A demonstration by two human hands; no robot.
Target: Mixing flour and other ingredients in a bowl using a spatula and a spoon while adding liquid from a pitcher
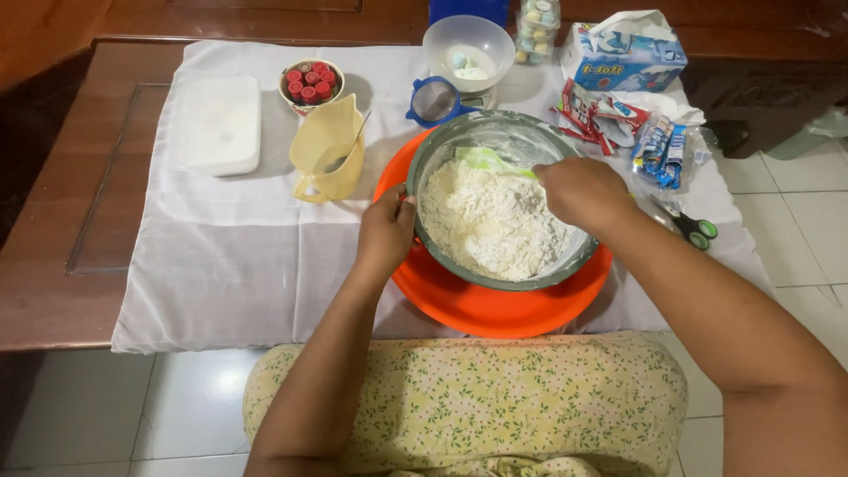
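Both hands are busy: left hand point(386, 231) pinches the rim of the grey mixing bowl point(442, 150), right hand point(579, 188) is closed around a pale green spatula point(484, 160) dug into the flour point(490, 221). Bowl sits on an orange plate point(495, 305), front centre of the white cloth point(230, 256). Looks like the stirring stage, so next probably needs steady folding without tipping flour out. Around it: yellow jug point(325, 150), white tub point(216, 124), sieve point(435, 100), scissors point(693, 228). Low wooden table point(53, 221), white tiled floor point(777, 194).
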